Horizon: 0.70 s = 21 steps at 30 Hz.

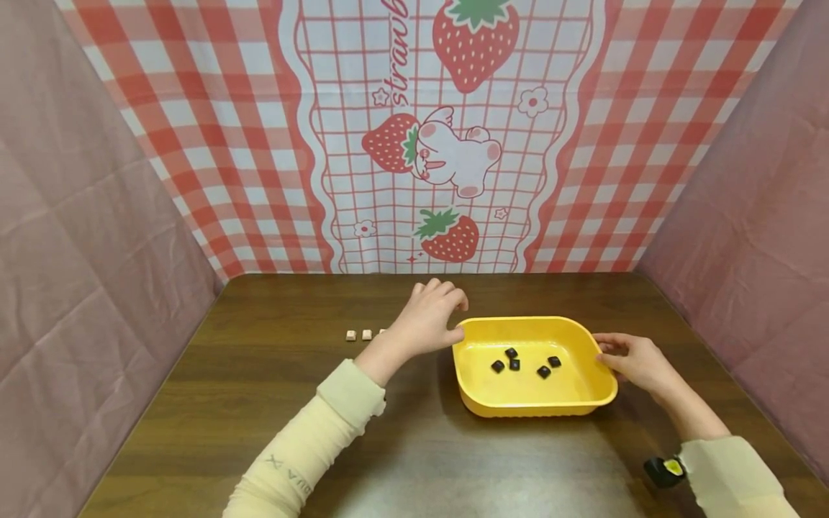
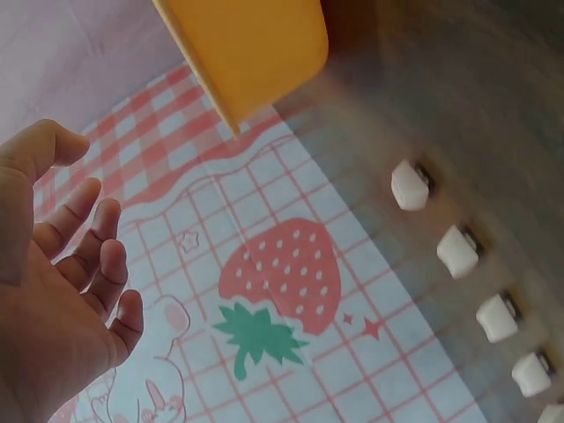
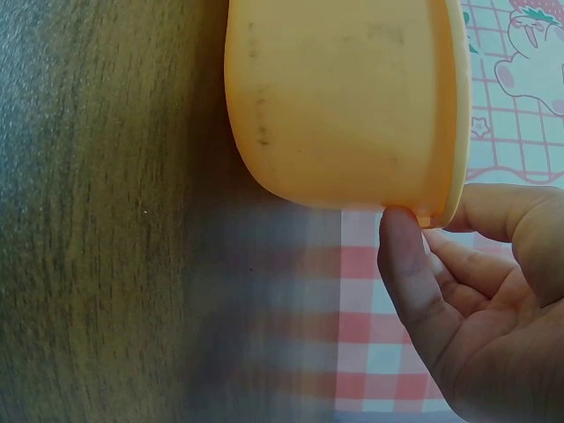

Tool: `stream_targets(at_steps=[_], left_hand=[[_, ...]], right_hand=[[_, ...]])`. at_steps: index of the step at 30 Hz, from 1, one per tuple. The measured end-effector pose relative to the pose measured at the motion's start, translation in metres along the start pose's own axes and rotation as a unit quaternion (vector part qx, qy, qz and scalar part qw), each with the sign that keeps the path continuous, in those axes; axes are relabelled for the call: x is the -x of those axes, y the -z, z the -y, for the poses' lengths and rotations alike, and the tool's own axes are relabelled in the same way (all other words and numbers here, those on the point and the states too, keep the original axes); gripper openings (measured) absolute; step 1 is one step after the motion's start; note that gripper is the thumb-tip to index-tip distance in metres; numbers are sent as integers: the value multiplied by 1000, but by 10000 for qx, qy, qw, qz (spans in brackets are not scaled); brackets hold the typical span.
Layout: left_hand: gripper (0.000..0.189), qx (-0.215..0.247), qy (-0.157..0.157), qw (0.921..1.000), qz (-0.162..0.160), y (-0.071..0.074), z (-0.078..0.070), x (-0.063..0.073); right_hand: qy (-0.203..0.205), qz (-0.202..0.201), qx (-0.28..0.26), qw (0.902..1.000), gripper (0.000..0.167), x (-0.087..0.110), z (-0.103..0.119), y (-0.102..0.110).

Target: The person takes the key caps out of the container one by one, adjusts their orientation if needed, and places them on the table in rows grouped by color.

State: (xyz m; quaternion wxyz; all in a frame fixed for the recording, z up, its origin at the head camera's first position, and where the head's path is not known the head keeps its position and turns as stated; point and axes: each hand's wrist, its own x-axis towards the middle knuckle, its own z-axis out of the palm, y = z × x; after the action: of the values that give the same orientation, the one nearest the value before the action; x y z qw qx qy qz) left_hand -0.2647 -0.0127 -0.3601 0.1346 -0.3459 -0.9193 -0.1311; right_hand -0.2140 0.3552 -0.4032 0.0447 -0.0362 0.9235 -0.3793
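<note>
A yellow plastic basin (image 1: 537, 410) stands on the table with several small black keycaps (image 1: 514, 365) scattered on its floor. My right hand (image 1: 637, 363) pinches its right rim; the right wrist view shows the thumb (image 3: 407, 256) against the outer wall and the forefinger at the lip. At the basin's left end is my left hand (image 1: 429, 316), fingers loosely bent and holding nothing. In the left wrist view that hand (image 2: 66, 300) appears apart from the basin (image 2: 260, 53). Small white keycaps (image 1: 367, 334) lie in a row left of the basin, partly hidden by my left hand.
The brown wooden table (image 1: 259, 403) ends at the back against a red-checked strawberry cloth (image 1: 246, 144). Pink cloth (image 1: 732, 201) hangs along both sides. The left wrist view shows several white keycaps (image 2: 458, 251) spaced apart in a line.
</note>
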Motion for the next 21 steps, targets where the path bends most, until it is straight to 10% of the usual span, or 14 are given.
stream_targets(at_steps=[21], left_hand=[[33, -24, -425, 9980, 477, -41, -30, -14]], right_hand=[[-9, -25, -15, 10000, 49, -2, -2, -1]])
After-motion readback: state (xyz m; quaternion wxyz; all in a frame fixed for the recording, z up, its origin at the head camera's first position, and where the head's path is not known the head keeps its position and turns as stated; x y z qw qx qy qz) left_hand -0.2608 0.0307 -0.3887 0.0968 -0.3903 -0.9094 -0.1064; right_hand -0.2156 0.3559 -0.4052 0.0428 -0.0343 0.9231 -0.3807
